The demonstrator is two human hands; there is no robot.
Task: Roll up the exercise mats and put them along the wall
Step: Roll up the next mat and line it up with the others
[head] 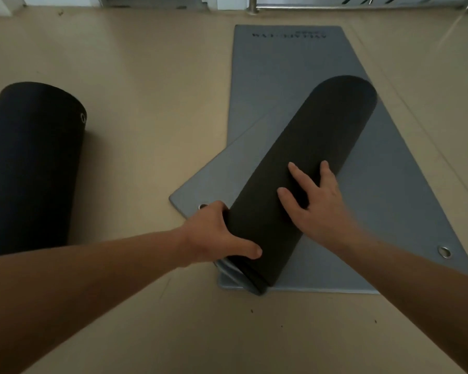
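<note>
My left hand point(214, 236) clasps the near end of the dark roll point(316, 136), thumb over its top; my right hand point(316, 209) presses flat, fingers spread, just beyond that grip; the roll lies slantwise on the grey mat point(281, 71); I judge it light, springy foam, apt to unroll; best held near both ends.

black rolled mat point(303, 168), grey flat mat point(287, 68), beige floor point(152, 76)

One line of dark lettering point(289, 35) runs across the far end of the flat grey mat point(268, 85). It sits upside down to the camera and it's too blurred to read. Nothing else carries text.
</note>
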